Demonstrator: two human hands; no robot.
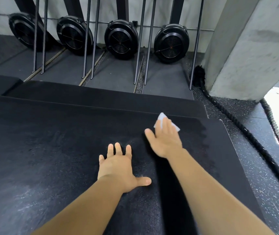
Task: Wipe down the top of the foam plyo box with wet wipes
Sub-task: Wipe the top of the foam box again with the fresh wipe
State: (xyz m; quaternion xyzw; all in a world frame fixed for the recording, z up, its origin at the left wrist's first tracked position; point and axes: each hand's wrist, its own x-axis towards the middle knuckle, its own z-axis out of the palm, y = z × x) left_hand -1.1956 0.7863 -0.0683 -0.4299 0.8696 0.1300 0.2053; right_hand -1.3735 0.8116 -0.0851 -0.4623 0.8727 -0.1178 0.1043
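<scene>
The black foam plyo box (50, 150) fills the lower left and centre of the view, its top facing up. My right hand (165, 139) lies flat with straight fingers on a white wet wipe (162, 116), pressing it onto the box top near the far right edge. A darker damp patch shows on the top just right of that hand. My left hand (118, 165) rests flat on the box top, fingers spread, a little nearer to me and to the left of the right hand.
Another black foam box (101, 97) stands just beyond, lower. Upright rowing machines with round black fan housings (121, 39) line the back wall. A concrete pillar (247, 48) rises at the right, with a thick black rope (247, 133) on the speckled floor (260, 175).
</scene>
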